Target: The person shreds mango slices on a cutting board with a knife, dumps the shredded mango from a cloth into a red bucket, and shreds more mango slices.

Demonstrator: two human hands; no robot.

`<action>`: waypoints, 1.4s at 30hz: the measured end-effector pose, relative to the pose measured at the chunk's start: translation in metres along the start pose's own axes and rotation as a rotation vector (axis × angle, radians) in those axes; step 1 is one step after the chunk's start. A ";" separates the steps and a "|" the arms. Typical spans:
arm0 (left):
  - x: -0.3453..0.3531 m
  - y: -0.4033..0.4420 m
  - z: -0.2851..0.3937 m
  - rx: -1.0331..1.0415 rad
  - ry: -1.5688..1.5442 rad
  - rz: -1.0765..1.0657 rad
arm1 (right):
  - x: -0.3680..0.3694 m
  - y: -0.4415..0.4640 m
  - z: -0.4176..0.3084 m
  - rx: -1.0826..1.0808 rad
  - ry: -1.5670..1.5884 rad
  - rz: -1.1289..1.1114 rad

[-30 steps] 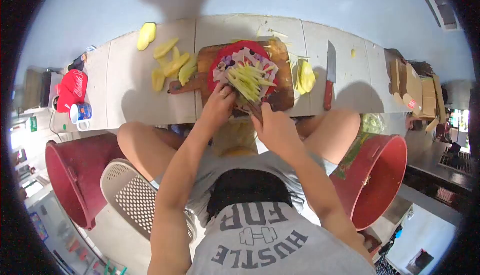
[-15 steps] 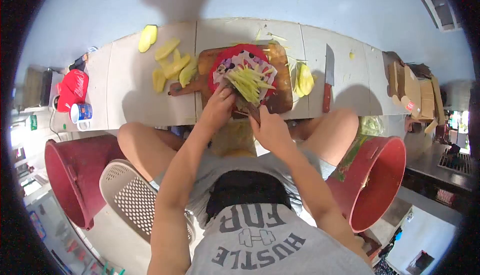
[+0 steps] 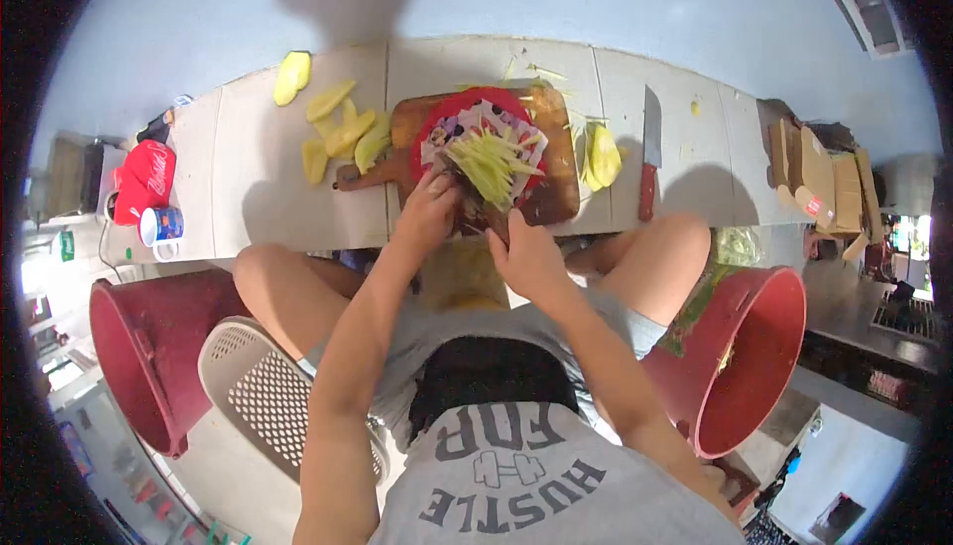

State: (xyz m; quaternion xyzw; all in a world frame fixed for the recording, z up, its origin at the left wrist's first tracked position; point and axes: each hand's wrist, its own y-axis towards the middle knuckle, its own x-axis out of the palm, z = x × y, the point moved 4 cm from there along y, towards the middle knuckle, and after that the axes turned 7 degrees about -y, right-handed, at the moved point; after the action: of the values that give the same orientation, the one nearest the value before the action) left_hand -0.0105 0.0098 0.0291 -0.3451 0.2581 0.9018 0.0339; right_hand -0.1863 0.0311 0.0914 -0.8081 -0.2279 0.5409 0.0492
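Observation:
My right hand (image 3: 528,255) is closed around the brown handle of a knife (image 3: 498,223), whose blade is mostly hidden. A heap of thin pale green strips (image 3: 488,166), seemingly shredded green mango, lies over the blade and a red plate-like item with a patterned cloth (image 3: 483,108). At the heap's lower left, my left hand (image 3: 431,209) has its fingers curled in against it; what they grip is hidden. Beneath everything lies a wooden cutting board (image 3: 559,168) with its handle pointing left.
Peeled yellow-green pieces (image 3: 347,130) lie left of the board, with another piece (image 3: 602,156) on its right. A second knife (image 3: 649,153) rests farther right. A mug (image 3: 162,226) stands at the table's left edge. Red bins (image 3: 149,356) flank my legs; cardboard (image 3: 834,183) is at right.
Both hands have shifted very slightly toward the left, the right one dropping a little with the knife handle. The strips and the other things look the same.

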 end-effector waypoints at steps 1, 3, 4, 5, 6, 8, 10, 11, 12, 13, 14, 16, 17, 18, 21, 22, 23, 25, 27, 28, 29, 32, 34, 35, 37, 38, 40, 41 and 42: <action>-0.002 0.001 0.000 0.006 -0.003 0.013 | -0.001 0.000 -0.001 -0.007 0.001 -0.002; -0.003 -0.007 0.004 0.013 -0.016 0.008 | -0.007 -0.006 -0.006 -0.063 -0.030 0.046; -0.002 -0.005 0.000 -0.013 -0.047 -0.008 | -0.010 0.001 -0.007 -0.076 -0.034 0.058; 0.000 -0.013 0.000 -0.054 -0.093 -0.040 | -0.008 -0.002 -0.007 -0.059 -0.004 0.035; 0.000 -0.018 0.003 -0.064 -0.099 -0.049 | -0.004 -0.007 -0.006 -0.039 0.026 0.008; -0.004 -0.009 0.004 -0.005 -0.054 0.000 | 0.014 -0.006 0.001 -0.037 0.040 0.051; -0.007 -0.001 0.001 -0.008 -0.030 -0.005 | 0.007 -0.001 -0.003 -0.047 0.051 0.096; -0.007 -0.007 0.004 -0.026 -0.022 -0.039 | 0.005 -0.009 -0.003 -0.045 0.045 0.099; -0.006 -0.005 0.006 -0.021 -0.019 -0.039 | -0.006 -0.009 -0.006 -0.057 0.029 0.116; -0.007 0.001 0.003 -0.147 -0.070 0.037 | -0.017 -0.004 -0.007 -0.068 0.029 0.128; -0.007 -0.001 0.002 -0.283 -0.132 0.099 | -0.026 -0.008 -0.005 -0.062 0.067 0.171; -0.011 0.019 0.012 -0.212 -0.082 0.155 | -0.045 -0.012 0.001 -0.023 0.096 0.221; -0.016 0.033 0.018 -0.137 -0.031 0.212 | -0.047 -0.012 0.008 -0.018 0.096 0.224; -0.014 0.043 0.021 -0.133 -0.034 0.213 | -0.050 -0.010 0.016 -0.013 0.152 0.265; -0.006 0.064 0.022 -0.038 0.146 0.093 | -0.054 -0.009 0.032 0.066 0.223 0.242; -0.002 0.067 0.015 -0.054 0.139 0.049 | -0.054 -0.011 0.036 0.073 0.245 0.254; 0.003 0.067 0.010 -0.067 0.131 0.003 | -0.053 -0.012 0.039 0.083 0.269 0.268; -0.010 0.069 0.010 -0.141 0.035 0.068 | -0.049 -0.014 0.043 0.103 0.268 0.256; -0.018 0.063 0.008 -0.217 -0.064 0.129 | -0.048 -0.016 0.045 0.128 0.266 0.242; -0.024 0.054 0.005 -0.256 -0.111 0.236 | -0.046 -0.017 0.042 0.133 0.279 0.202; -0.032 0.045 0.002 -0.296 -0.157 0.346 | -0.043 -0.016 0.038 0.133 0.290 0.162; -0.040 0.027 0.001 -0.306 -0.089 0.337 | -0.033 -0.013 0.019 0.070 0.283 0.108; -0.045 0.019 0.001 -0.307 -0.047 0.374 | -0.011 -0.007 0.015 0.007 0.259 0.108; -0.047 0.015 0.000 -0.327 -0.039 0.411 | -0.001 -0.006 0.014 -0.049 0.231 0.109; -0.048 0.010 0.003 -0.346 -0.034 0.451 | 0.001 -0.004 0.011 -0.069 0.288 0.082; -0.046 0.008 0.005 -0.356 -0.036 0.443 | 0.005 -0.002 0.015 -0.043 0.242 0.076; -0.042 0.009 0.012 -0.367 -0.038 0.441 | 0.003 0.001 0.018 -0.021 0.193 0.069; -0.038 0.011 0.017 -0.317 -0.028 0.420 | 0.000 0.003 0.020 -0.002 0.178 0.065; -0.036 0.011 0.021 -0.269 -0.019 0.396 | -0.002 0.003 0.022 0.019 0.164 0.059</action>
State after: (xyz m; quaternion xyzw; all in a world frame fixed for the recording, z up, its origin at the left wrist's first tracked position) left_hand 0.0012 0.0147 0.0703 -0.2805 0.1978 0.9204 -0.1876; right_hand -0.2059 0.0244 0.0832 -0.8556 -0.1941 0.4763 0.0593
